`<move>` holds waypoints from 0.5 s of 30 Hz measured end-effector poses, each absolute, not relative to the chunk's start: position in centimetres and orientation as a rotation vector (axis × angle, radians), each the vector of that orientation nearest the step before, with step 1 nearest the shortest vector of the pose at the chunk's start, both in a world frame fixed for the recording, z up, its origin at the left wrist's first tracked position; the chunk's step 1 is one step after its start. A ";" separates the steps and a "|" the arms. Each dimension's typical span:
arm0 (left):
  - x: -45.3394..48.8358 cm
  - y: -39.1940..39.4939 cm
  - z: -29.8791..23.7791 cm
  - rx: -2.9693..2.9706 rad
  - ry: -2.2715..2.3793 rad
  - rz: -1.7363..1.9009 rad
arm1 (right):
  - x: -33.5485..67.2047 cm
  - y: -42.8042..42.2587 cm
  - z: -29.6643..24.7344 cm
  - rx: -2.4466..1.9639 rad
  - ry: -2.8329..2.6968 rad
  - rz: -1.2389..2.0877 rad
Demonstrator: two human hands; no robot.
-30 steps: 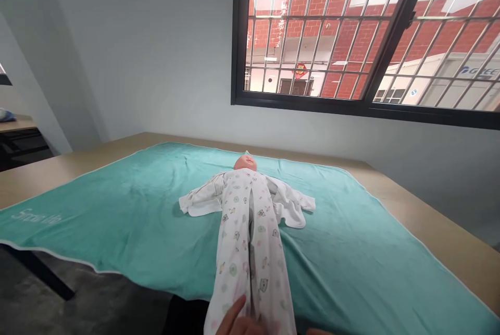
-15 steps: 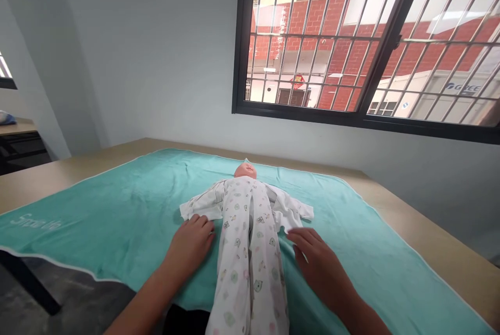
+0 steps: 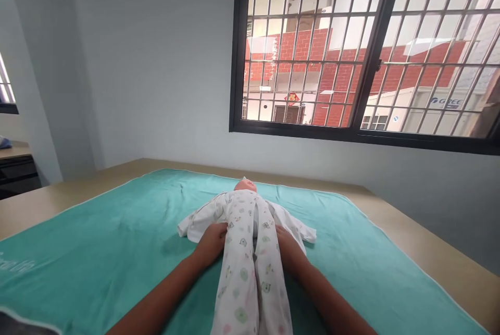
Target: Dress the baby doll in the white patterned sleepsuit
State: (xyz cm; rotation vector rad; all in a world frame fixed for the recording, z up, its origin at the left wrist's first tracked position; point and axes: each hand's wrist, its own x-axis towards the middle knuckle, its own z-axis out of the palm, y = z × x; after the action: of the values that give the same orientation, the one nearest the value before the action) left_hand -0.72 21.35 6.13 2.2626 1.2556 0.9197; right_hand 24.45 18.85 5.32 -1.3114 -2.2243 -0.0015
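Observation:
A baby doll (image 3: 245, 185) lies on its back on a teal blanket (image 3: 128, 231), its head toward the wall. White patterned baby trousers (image 3: 242, 272) cover its front, legs stretched toward me. A white shirt (image 3: 207, 215) with its sleeves spread out lies around the doll under the trousers. My left hand (image 3: 213, 241) grips the trousers' left side, its fingertips tucked out of sight under the cloth. On the opposite side, my right hand (image 3: 289, 249) closes against the right trouser edge, over the shirt's lower part; its fingertips are partly hidden.
The blanket covers most of a light wooden table (image 3: 422, 236). A grey wall (image 3: 164, 64) rises behind it, with a barred, dark-framed window (image 3: 304, 64) at the right. Another table (image 3: 15, 152) stands at the far left.
Both hands have moved inward and forward from the blanket beside the doll to the sides of the trousers. The camera view has tilted up slightly.

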 end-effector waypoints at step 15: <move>-0.6 21.7 4.7 2.458 1.003 1.035 | 23.3 17.3 5.4 -1.187 -2.159 0.294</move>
State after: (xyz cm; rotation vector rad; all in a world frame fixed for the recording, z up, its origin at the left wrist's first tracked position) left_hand -0.59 21.66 4.67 2.4583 1.0029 1.0347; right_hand 23.26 17.34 5.41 -1.1869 -2.1592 0.2940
